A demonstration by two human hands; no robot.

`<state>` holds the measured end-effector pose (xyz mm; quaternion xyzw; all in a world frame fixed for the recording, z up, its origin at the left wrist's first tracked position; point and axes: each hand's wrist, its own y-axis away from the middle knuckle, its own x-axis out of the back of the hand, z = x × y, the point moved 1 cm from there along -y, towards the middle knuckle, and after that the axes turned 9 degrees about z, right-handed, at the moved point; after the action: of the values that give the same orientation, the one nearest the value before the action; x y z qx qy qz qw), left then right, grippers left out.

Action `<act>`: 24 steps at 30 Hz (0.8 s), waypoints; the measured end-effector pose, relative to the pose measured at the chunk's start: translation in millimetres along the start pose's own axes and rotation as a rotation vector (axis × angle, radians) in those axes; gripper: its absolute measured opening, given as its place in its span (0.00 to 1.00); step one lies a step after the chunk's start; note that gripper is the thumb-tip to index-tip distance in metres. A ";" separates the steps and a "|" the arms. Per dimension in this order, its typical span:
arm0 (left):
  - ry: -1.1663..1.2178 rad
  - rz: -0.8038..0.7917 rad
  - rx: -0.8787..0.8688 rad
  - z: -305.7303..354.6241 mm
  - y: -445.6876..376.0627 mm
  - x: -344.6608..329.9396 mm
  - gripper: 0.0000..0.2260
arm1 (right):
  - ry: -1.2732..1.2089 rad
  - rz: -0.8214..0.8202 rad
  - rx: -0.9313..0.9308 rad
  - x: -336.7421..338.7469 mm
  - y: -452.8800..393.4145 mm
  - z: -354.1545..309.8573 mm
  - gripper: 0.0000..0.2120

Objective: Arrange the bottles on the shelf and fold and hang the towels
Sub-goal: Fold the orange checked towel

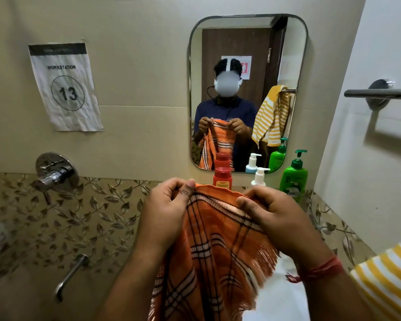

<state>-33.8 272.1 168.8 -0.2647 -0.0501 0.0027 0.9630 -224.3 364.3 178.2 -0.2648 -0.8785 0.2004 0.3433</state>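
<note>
An orange checked towel (215, 249) with a fringed edge hangs in front of me. My left hand (169, 205) pinches its top edge at the left, and my right hand (271, 212) pinches the same edge at the right. Behind the towel, below the mirror, stand three bottles: a red one (222, 178), a white pump bottle (259, 176), and a green pump bottle (294, 177). A yellow and white striped towel (389, 276) shows at the lower right edge.
A mirror (248, 42) hangs on the wall ahead and reflects me. A metal towel bar (377, 93) sticks out from the right wall. A tap valve (56, 173) and a spout (70, 276) are on the left. A paper workstation sign (65, 86) hangs upper left.
</note>
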 end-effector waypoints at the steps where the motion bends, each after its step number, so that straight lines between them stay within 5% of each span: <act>1: 0.007 0.016 0.011 -1.8 -1.2 1.6 0.11 | -0.101 -0.011 -0.055 4.9 1.6 1.3 0.11; 7: -0.003 -0.120 0.052 0.0 0.7 -6.9 0.10 | -0.752 -0.022 -0.241 15.9 5.5 -7.5 0.07; 16: 0.015 -0.268 0.037 2.0 1.0 -16.8 0.11 | -1.219 -0.544 -0.057 12.1 14.1 -7.3 0.16; 18: 0.039 -0.295 0.028 0.4 0.6 -17.9 0.13 | -1.132 -0.561 -0.004 10.3 15.0 -7.6 0.22; 24: 0.038 -0.404 -0.037 1.6 3.1 -19.7 0.07 | -0.212 -0.059 0.430 3.6 6.6 -26.1 0.08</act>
<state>-53.5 275.0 166.7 -0.2667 -0.0838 -0.1966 0.9398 -205.9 376.0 194.3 -0.1374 -0.8542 0.3994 0.3032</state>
